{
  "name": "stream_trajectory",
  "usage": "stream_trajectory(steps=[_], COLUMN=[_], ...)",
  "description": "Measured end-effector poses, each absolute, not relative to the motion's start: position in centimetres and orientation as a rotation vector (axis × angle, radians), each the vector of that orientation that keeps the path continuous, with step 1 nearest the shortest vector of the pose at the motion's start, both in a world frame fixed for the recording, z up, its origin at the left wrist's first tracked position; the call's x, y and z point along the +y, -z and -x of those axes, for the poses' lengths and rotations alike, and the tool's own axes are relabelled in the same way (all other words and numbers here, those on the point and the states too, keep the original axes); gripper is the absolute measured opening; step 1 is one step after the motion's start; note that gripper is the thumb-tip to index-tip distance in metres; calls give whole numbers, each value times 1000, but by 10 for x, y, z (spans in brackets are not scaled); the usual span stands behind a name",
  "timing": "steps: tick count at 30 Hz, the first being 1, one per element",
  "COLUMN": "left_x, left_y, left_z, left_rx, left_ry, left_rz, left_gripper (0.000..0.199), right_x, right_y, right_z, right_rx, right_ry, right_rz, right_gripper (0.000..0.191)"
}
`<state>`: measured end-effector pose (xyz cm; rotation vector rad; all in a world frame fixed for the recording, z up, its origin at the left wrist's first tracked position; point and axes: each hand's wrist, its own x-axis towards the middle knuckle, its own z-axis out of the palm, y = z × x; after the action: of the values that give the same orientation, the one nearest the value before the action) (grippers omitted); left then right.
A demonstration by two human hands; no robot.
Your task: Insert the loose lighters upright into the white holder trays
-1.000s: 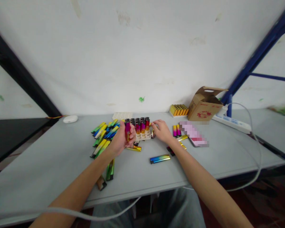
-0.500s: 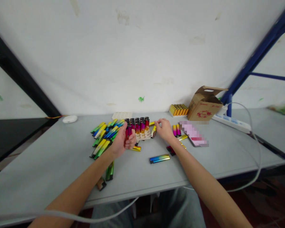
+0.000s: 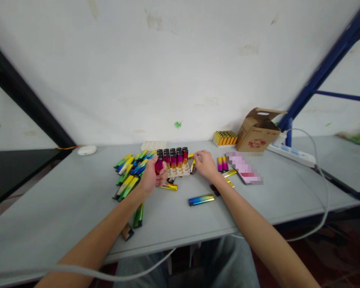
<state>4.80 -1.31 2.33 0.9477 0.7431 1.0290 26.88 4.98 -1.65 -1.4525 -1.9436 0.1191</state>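
My left hand point(image 3: 152, 175) is closed around a magenta lighter point(image 3: 159, 165) with a black top, at the left front corner of a pale tray point(image 3: 180, 172) with round holes. Fingers hide its lower end, so I cannot tell if it sits in a hole. Several magenta-and-orange lighters point(image 3: 173, 160) stand upright in the tray's back rows, black tops up. My right hand point(image 3: 206, 165) is at the tray's right side, its curled fingertips pinching the upper end of a small yellow lighter point(image 3: 193, 166).
Green, blue and yellow lighters point(image 3: 127, 184) lie heaped at left. A blue-yellow lighter point(image 3: 201, 200) lies in front. Beyond my right hand are a phone point(image 3: 244, 168), a full tray point(image 3: 225, 138), a cardboard box point(image 3: 256, 134) and a power strip point(image 3: 292, 154).
My left hand and its lighter have moved slightly left and down toward the tray's front corner. My right fingertips have come closer to the yellow lighter and closed on its upper end.
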Motion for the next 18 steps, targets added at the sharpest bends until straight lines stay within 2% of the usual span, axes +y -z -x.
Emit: stream_trajectory(steps=[11, 18], left_x=[-16, -18], left_y=[-27, -29], left_z=[-51, -53], left_rx=[813, 845], left_ry=[-1079, -1089], left_rz=[-992, -979], left_gripper=[54, 56], right_x=[49, 47], right_y=[17, 13], right_z=[-267, -266], right_rx=[-1926, -1934], right_ry=[-99, -134], right_rz=[1446, 1470], right_gripper=[25, 26])
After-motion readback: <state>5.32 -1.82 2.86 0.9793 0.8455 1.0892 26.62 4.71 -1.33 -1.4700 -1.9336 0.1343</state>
